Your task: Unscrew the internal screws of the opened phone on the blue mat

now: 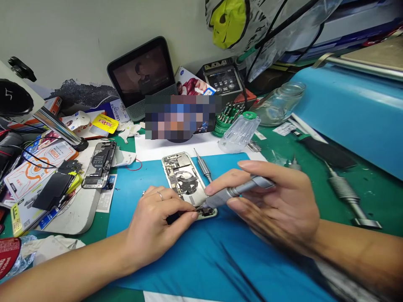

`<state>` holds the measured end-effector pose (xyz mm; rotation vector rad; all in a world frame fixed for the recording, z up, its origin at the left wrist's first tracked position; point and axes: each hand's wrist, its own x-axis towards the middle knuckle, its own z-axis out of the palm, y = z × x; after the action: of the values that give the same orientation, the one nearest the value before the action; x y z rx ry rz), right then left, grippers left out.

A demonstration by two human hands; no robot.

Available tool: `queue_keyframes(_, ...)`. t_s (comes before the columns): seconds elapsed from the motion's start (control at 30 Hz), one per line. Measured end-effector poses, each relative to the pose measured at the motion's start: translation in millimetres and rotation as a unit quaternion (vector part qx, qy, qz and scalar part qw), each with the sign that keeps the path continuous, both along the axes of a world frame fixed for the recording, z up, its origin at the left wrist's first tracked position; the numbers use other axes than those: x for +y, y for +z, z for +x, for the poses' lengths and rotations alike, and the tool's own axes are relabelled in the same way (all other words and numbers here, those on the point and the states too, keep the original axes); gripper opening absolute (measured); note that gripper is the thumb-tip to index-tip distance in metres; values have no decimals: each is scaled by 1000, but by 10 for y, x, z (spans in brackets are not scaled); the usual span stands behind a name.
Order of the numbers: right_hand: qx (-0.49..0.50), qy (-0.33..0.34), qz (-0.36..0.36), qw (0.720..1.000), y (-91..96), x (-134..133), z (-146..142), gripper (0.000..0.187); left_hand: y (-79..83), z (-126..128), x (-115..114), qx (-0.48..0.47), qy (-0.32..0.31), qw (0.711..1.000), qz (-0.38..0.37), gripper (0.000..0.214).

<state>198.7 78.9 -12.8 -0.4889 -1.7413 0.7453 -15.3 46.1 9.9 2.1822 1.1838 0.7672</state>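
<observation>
An opened smartphone (pixel 197 191) lies on the blue mat (pixel 129 214), its inner parts and a round black-and-silver patch exposed. My right hand (pixel 283 197) is closed around a grey metal screwdriver (pixel 226 195). The screwdriver slants down to the left, its tip at the phone's lower end. My left hand (pixel 157 226), with a ring on one finger, pinches by that same end near the tip. What its fingertips hold is too small or hidden to make out. A second grey screwdriver (pixel 203 165) lies beside the phone's right edge.
Another opened phone (pixel 100 163) rests on a white base (pixel 85 209) to the left, among boxes. A tablet-like screen (pixel 143 75) leans at the back. Screwdriver bits (pixel 231 115) and a glass jar (pixel 280 105) stand behind. Another screwdriver (pixel 346 193) lies right. Blurred dark strands cross the foreground.
</observation>
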Motion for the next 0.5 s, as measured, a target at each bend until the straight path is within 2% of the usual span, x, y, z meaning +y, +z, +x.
queue_keyframes(0.5, -21, -6, 19, 1000, 43, 18, -6, 56, 3, 2, -4, 6, 0, 1000, 3, 6)
